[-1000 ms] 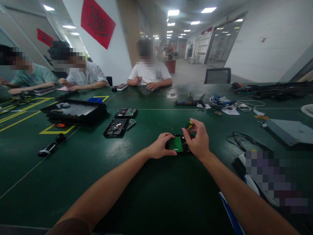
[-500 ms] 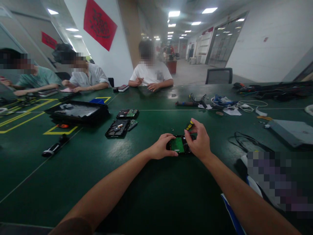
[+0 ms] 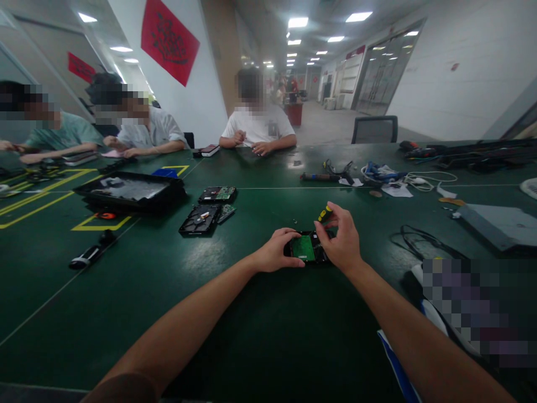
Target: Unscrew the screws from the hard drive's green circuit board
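Observation:
A black hard drive with a green circuit board (image 3: pixel 302 248) lies on the dark green table in front of me. My left hand (image 3: pixel 282 250) grips its left end, thumb along the near edge and fingers at the far edge. Over the drive's right end, my right hand (image 3: pixel 342 235) is closed on a small yellow-and-black screwdriver (image 3: pixel 324 214), pinched between thumb and fingers with the handle tilted up. The screwdriver's tip is hidden by the hand. Tiny loose bits, perhaps screws (image 3: pixel 295 221), lie just beyond the drive.
Left of the drive are opened drive parts (image 3: pixel 200 219) and another drive (image 3: pixel 217 194). A black tray (image 3: pixel 130 190) stands farther left. Cables (image 3: pixel 377 172) lie at the back right, a grey metal box (image 3: pixel 497 226) at the right. Several people sit across the table.
The screwdriver handle has turned slightly in my right hand, showing more yellow. Both hands stay where they were on and over the drive.

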`<state>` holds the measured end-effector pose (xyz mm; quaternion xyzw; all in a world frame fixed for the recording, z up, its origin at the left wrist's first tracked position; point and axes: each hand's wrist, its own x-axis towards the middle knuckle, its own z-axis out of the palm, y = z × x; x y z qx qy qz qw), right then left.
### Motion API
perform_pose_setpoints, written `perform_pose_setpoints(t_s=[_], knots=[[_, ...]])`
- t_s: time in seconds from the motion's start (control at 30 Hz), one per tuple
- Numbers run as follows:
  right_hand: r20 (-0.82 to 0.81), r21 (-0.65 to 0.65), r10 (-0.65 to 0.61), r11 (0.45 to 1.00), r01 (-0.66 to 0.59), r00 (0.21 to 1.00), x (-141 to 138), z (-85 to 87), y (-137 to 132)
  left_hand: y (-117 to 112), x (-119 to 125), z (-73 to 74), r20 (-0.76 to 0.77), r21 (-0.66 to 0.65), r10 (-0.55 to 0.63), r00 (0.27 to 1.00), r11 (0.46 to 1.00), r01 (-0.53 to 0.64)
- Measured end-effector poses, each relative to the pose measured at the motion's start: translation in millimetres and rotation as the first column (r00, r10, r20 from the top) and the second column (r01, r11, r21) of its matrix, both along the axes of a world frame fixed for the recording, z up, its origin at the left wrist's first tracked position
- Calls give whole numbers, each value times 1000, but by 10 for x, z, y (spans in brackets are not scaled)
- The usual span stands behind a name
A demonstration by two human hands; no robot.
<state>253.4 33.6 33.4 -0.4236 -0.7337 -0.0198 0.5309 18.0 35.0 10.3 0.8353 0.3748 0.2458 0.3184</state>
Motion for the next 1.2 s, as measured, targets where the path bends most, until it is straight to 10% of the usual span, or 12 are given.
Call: perform_pose_setpoints(t_s=[1.2], knots=[[29, 18, -10, 1000, 9, 1000, -9, 33, -22, -34, 14, 61, -14, 21, 5, 1000, 1000, -4]])
